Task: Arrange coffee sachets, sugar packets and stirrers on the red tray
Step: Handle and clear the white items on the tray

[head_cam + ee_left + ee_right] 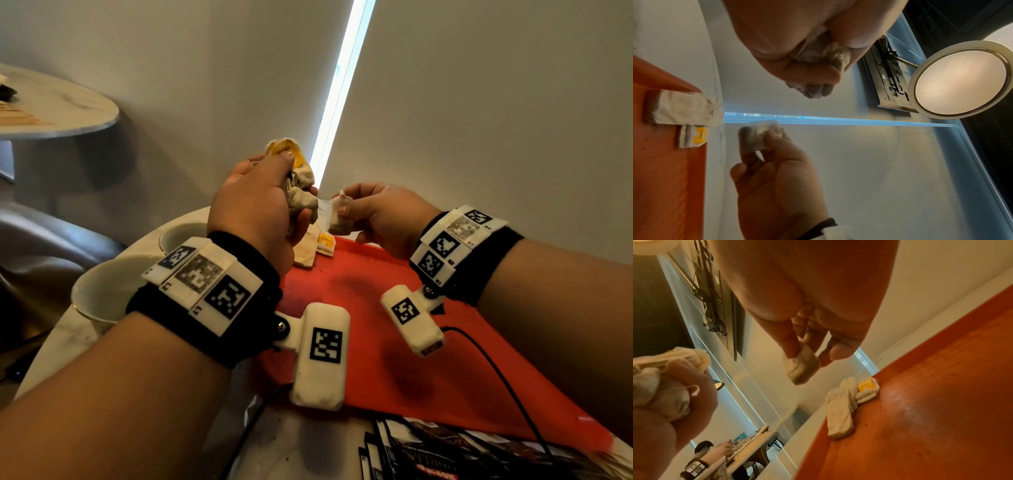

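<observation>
My left hand (274, 202) grips a crumpled bunch of pale sachets (301, 181) with yellow labels, held above the far left corner of the red tray (394, 325). The same bunch (822, 50) shows squeezed in the fist in the left wrist view. My right hand (373, 216) pinches one small pale sachet (339, 216) between thumb and fingertips, just right of the bunch; that sachet (801, 368) hangs below the fingers. Two sachets (313, 248) lie on the tray's far corner, one long (839, 412), one folded with a yellow label (866, 389).
Two white cups (109, 291) stand left of the tray on the round marble table (301, 445). Dark printed packets (445, 452) lie at the table's near edge. A black cable (507, 380) crosses the tray. Another round table (58, 106) stands at the far left.
</observation>
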A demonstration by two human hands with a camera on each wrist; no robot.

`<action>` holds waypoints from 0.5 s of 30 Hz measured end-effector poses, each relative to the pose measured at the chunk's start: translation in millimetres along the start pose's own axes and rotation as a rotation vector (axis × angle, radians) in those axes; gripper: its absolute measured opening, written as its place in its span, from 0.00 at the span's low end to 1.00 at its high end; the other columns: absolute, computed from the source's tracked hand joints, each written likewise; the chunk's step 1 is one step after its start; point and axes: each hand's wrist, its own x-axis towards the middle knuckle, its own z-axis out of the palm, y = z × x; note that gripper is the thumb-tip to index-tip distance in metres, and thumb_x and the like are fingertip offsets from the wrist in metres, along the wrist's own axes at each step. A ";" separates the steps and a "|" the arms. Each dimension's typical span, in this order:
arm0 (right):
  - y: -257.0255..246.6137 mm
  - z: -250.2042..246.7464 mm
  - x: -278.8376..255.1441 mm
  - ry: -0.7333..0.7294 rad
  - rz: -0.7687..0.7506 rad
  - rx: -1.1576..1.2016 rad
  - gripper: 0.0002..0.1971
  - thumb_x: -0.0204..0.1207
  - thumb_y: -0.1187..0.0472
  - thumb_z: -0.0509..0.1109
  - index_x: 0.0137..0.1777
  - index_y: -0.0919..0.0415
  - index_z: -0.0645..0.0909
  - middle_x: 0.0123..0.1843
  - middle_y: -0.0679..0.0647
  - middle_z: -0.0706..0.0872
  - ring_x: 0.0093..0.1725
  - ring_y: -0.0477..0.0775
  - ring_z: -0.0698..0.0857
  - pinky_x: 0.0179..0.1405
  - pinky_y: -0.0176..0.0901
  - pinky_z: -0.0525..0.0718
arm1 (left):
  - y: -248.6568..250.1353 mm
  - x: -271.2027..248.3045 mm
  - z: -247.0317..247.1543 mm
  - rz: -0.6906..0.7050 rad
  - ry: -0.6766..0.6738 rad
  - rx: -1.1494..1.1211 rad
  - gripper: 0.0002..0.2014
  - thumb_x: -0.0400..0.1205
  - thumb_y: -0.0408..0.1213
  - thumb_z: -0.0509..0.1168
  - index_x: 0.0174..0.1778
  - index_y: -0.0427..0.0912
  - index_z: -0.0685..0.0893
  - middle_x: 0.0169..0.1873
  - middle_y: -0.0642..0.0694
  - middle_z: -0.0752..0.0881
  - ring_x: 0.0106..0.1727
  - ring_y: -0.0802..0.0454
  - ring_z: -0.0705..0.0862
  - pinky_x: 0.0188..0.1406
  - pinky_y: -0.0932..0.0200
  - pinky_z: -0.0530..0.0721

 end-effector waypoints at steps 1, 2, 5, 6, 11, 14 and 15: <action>2.1 1.5 1.1 -0.004 0.036 -0.037 0.10 0.79 0.72 0.72 0.58 0.64 0.83 0.50 0.62 0.91 0.47 0.60 0.90 0.33 0.45 0.76 | 0.2 0.2 -0.3 -0.001 0.000 -0.004 0.22 0.85 0.50 0.69 0.71 0.44 0.82 0.39 0.42 0.89 0.27 0.53 0.87 0.18 0.66 0.78; 4.4 2.9 2.3 -0.008 0.072 -0.088 0.08 0.78 0.72 0.72 0.55 0.63 0.83 0.48 0.61 0.91 0.43 0.58 0.90 0.32 0.45 0.75 | 0.5 0.0 -0.4 -0.002 0.001 -0.002 0.22 0.84 0.49 0.69 0.72 0.44 0.82 0.39 0.43 0.89 0.27 0.53 0.87 0.18 0.67 0.78; 12.9 7.2 6.4 -0.032 0.167 -0.285 0.06 0.77 0.72 0.72 0.46 0.60 0.82 0.41 0.61 0.86 0.30 0.51 0.80 0.29 0.43 0.70 | 0.5 -0.5 -0.7 0.001 0.011 0.013 0.21 0.85 0.48 0.69 0.71 0.43 0.82 0.40 0.42 0.89 0.27 0.52 0.86 0.18 0.67 0.77; 14.9 8.8 7.9 -0.048 0.196 -0.325 0.05 0.77 0.71 0.72 0.45 0.61 0.82 0.40 0.61 0.84 0.30 0.50 0.77 0.29 0.42 0.69 | 0.5 -0.9 -0.4 0.000 0.012 0.015 0.21 0.85 0.48 0.69 0.71 0.43 0.82 0.41 0.42 0.89 0.27 0.52 0.86 0.18 0.66 0.78; 18.4 25.2 19.8 -0.195 0.298 -0.324 0.06 0.79 0.72 0.70 0.43 0.61 0.81 0.46 0.65 0.79 0.30 0.51 0.74 0.28 0.40 0.71 | -0.2 -0.4 -1.0 -0.005 0.008 0.005 0.21 0.85 0.49 0.69 0.70 0.43 0.82 0.42 0.41 0.89 0.29 0.52 0.87 0.19 0.65 0.79; 20.1 36.5 27.8 -0.247 0.321 -0.318 0.08 0.81 0.75 0.66 0.44 0.62 0.78 0.48 0.66 0.82 0.36 0.54 0.81 0.31 0.42 0.78 | -0.5 0.8 -1.4 -0.014 0.010 0.008 0.20 0.84 0.50 0.69 0.69 0.44 0.83 0.44 0.41 0.89 0.30 0.52 0.87 0.19 0.65 0.79; 21.1 39.7 31.0 -0.252 0.326 -0.323 0.08 0.81 0.75 0.65 0.45 0.62 0.77 0.47 0.66 0.83 0.37 0.55 0.83 0.31 0.43 0.81 | -0.2 0.5 -1.5 -0.019 0.013 0.013 0.20 0.84 0.50 0.69 0.68 0.44 0.83 0.45 0.41 0.89 0.31 0.52 0.87 0.20 0.65 0.80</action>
